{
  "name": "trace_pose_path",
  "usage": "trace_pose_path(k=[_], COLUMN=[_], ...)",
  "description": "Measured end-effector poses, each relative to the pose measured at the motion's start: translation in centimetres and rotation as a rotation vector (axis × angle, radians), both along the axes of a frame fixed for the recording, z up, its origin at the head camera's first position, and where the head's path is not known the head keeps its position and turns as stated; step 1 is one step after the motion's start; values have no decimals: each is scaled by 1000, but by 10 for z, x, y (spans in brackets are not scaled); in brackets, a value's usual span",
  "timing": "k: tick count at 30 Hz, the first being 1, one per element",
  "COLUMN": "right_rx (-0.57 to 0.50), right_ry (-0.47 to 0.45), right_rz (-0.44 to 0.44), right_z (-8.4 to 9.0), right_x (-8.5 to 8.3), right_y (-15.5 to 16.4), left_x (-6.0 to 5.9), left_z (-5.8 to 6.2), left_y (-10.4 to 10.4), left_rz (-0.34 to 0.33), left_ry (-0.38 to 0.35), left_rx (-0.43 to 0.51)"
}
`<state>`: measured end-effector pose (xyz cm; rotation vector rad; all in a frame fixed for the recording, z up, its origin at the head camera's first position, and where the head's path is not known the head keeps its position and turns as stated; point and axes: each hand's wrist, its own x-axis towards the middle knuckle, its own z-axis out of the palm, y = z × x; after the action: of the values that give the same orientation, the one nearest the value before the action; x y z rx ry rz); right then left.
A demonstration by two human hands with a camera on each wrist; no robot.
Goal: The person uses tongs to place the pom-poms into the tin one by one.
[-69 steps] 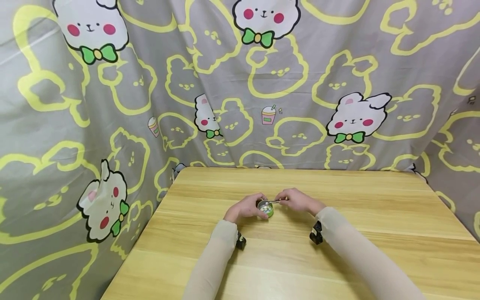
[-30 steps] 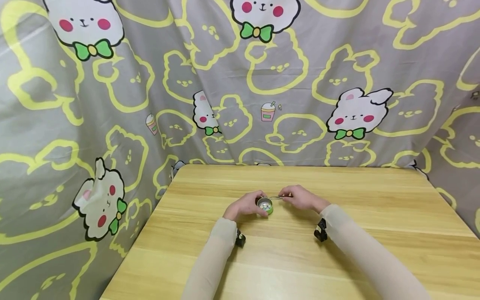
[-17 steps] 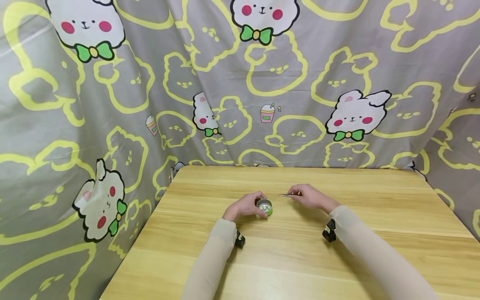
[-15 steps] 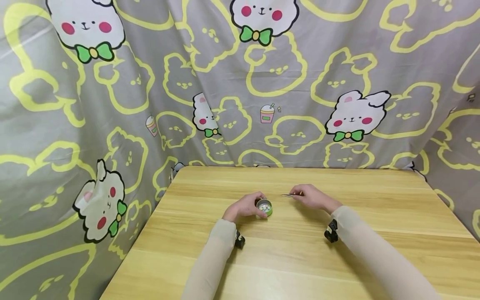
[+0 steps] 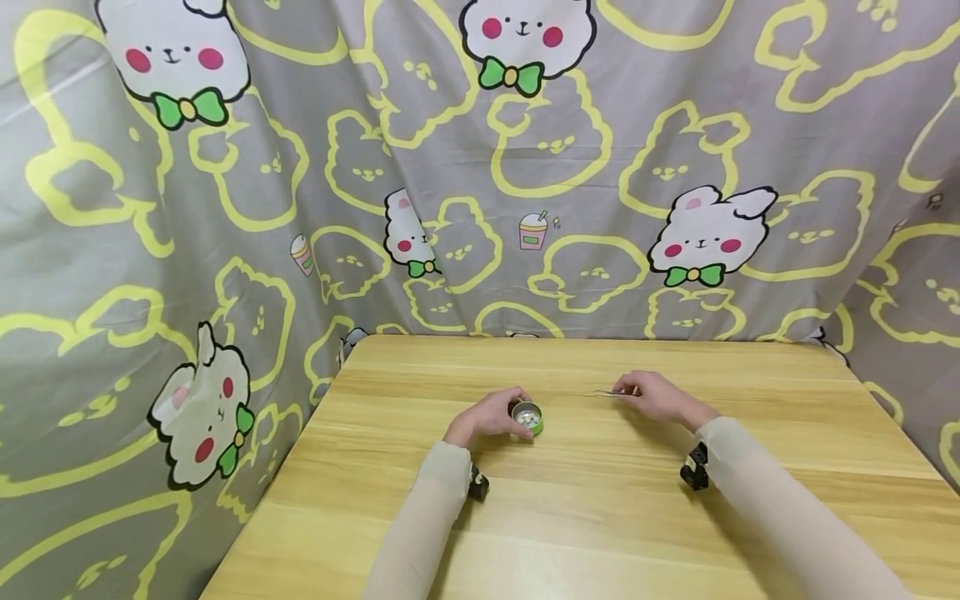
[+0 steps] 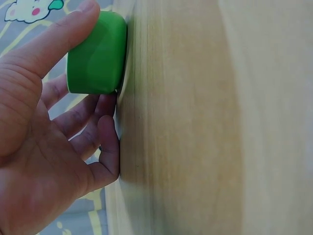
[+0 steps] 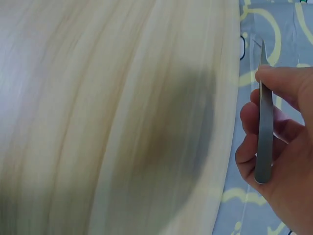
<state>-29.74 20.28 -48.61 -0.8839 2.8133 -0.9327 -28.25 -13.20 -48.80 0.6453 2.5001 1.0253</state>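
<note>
A small round green tin sits on the table, its top uncovered. Inside lie several small pale pieces, too tiny to identify. My left hand grips the tin from the left; the left wrist view has the thumb against the near side of the green wall, with the little finger on the tabletop. Well to the right, my right hand pinches a pair of metal tweezers. Their curved tips point left, and in the right wrist view the tweezers run along the fingers. Whether the tips hold anything cannot be seen.
The light wooden table reaches back to a grey curtain with yellow outlines and white cartoon animals. That cloth also hangs along the left and right sides. A black wrist camera is strapped below the right sleeve.
My right hand has drawn the tweezers away from over the tin, off to the right. My left hand keeps its grip on the tin in nearly the same place.
</note>
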Motion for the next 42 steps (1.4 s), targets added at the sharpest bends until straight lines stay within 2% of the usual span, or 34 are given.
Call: trace_pose_path(k=[8,13,21,36,42], right_rx=[32,32,63,120,141], right_ry=[-34,-25,-10,4,0], right_rz=[-38,-29,-13,-33,-69], right_z=[-5,-13,-26,-22,-19], right_x=[1,-2,-4,-5,2], right_y=[11,11,8,-4,-4], left_x=[1,0,5,6,7], left_z=[-1,-1,-6,-1,-1], left_y=[1,2,4,4,0], left_rz=[5,2,-12,-12,-5], left_ry=[7,20,19,-1,-7], left_rx=[-8,-12,-20,-7,-21])
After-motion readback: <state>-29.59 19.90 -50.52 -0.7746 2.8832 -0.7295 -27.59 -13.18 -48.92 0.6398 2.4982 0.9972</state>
